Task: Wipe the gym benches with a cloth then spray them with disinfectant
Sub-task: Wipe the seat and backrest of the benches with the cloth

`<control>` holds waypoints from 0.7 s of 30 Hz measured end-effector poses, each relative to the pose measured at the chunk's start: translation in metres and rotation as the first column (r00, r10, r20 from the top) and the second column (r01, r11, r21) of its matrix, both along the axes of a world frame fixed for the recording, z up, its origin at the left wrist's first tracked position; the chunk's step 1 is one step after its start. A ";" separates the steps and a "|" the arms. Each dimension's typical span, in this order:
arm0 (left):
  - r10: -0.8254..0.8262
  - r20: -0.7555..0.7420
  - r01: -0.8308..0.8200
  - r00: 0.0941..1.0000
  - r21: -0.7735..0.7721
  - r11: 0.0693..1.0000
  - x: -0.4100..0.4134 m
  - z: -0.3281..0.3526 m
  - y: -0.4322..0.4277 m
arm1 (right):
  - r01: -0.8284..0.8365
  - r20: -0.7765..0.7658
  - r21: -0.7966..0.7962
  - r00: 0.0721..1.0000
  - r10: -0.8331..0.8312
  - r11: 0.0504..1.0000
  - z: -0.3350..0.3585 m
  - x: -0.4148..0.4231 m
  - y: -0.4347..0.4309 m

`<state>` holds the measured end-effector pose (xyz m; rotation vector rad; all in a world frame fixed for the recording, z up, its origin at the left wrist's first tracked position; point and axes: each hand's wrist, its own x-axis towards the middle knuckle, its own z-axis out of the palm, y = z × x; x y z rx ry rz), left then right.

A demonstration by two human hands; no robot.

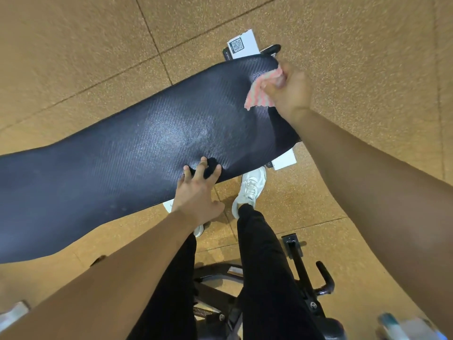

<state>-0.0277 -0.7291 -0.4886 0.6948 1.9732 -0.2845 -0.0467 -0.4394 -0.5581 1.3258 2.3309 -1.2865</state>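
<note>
A long black padded gym bench (127, 155) runs from the lower left to the upper right. A damp sheen shows on the middle of its pad. My right hand (290, 90) grips a pink and white striped cloth (261, 94) against the pad near the bench's far right end. My left hand (196, 192) rests on the near edge of the pad with its fingers spread and straight. No spray bottle is clearly in view.
Tan rubber floor tiles (367, 57) surround the bench. A white label with a QR code (242, 44) sits by the far end. Black metal frame parts (304, 263) of other equipment stand behind my legs and white shoes (251, 187). A blurred bluish object (407, 325) shows at the bottom right.
</note>
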 end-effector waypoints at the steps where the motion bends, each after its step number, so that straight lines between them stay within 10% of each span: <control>1: 0.008 -0.003 -0.008 1.000 0.002 1.000 0.001 0.000 0.000 | -0.040 -0.008 0.008 0.999 0.040 0.999 0.002 -0.003 -0.001; 13: 0.070 -0.015 -0.069 0.997 0.045 0.997 0.010 0.000 -0.003 | -0.628 0.092 0.167 0.777 0.622 0.760 0.003 0.036 -0.010; 21: 0.132 -0.007 -0.128 0.991 0.178 0.976 0.016 0.004 -0.027 | -0.552 0.135 0.201 0.834 0.535 0.809 0.003 0.094 -0.072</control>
